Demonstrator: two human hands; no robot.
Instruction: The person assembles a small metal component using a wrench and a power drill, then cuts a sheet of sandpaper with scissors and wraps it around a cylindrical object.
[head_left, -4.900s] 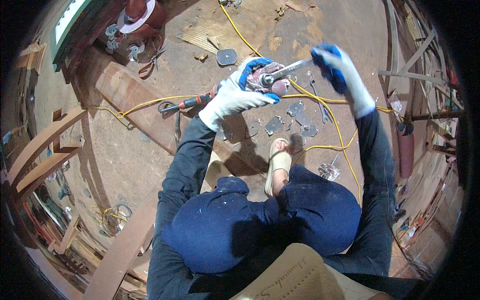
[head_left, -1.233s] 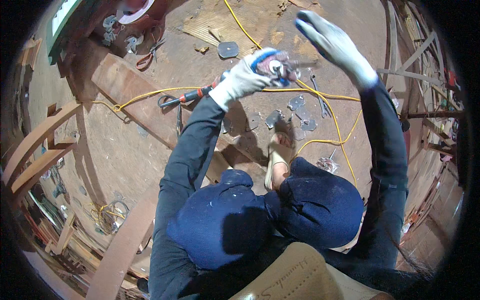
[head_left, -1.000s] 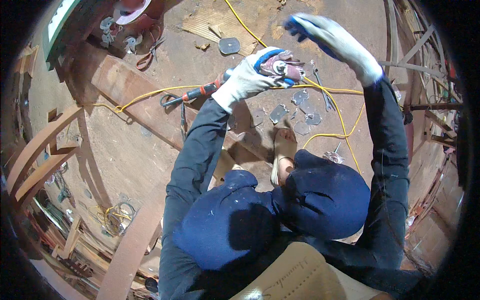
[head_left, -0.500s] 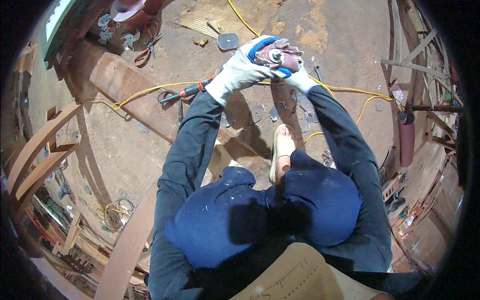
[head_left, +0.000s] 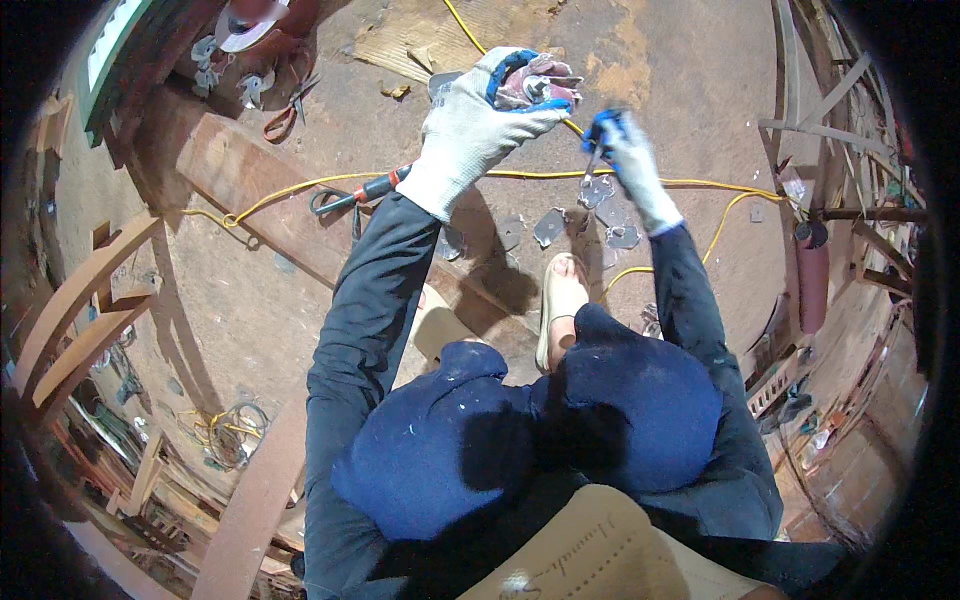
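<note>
My left hand (head_left: 470, 130), in a white and blue work glove, is closed around a round sanding pad (head_left: 534, 88) with ragged, reddish-purple sandpaper edges and a metal fitting at its centre. Behind that wrist runs an orange and black power tool (head_left: 381, 187); the glove hides whether it joins the pad. To the right, clear of the pad, my gloved right hand (head_left: 634, 172) is blurred by motion. Its fingers are closed on a thin metal tool (head_left: 592, 163) that points down; its exact kind does not show.
A yellow cord (head_left: 520, 174) crosses the floor beneath my hands. Several grey sheet pieces (head_left: 549, 227) lie ahead of my feet. Scissors (head_left: 300, 98) and a reddish roll (head_left: 262, 30) are at upper left. Curved wooden parts (head_left: 95, 290) stand left, a brown cylinder (head_left: 813, 280) right.
My right hand has left the sanding pad, moved right, and taken hold of a thin metal tool. My left hand, still holding the pad, has shifted slightly left and away from me.
</note>
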